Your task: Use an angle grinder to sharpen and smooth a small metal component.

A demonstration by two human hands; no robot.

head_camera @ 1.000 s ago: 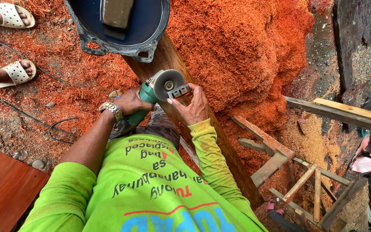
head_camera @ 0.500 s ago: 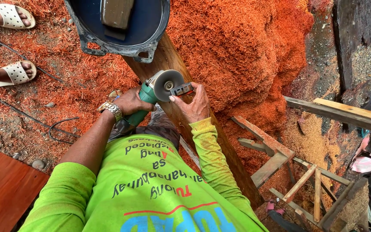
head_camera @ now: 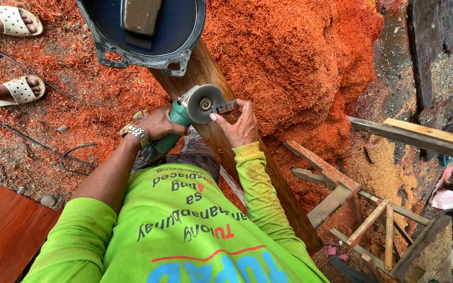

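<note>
Angle grinder (head_camera: 192,112), green body with a grey round disc, held above a long wooden beam (head_camera: 226,141), just below the dark basin (head_camera: 184,50). Disc facing up toward the camera.

Basin: round, dark blue inside, with a grey rim, resting on the upper end of the beam. Inside it, one flat brownish wooden block (head_camera: 140,17), nothing else visible.

Left hand (head_camera: 159,126) wrapped around the green body of the grinder, fingers closed on it, thumb along the side; metal wristwatch (head_camera: 137,133) on the wrist, forearm bare, coming up from the lower left. Right hand (head_camera: 239,126) at the right side of the disc, thumb and fingertips pinching a small dark flat tool (head_camera: 225,107) with a reddish part, pressed against the disc edge; other fingers half curled. Right arm in a long green sleeve (head_camera: 258,194), bent at the elbow.

Bright green shirt (head_camera: 184,230) below, with dark and red printed letters across the chest and a blue and red shape at the bottom edge.

Orange-red wood shavings (head_camera: 289,57) piled high at the right of the beam and spread over the ground. Two feet in white sandals (head_camera: 19,89) of another person at the upper left. Black cable (head_camera: 74,154) on the ground at the left. Wooden frame (head_camera: 368,209) at the lower right.
</note>
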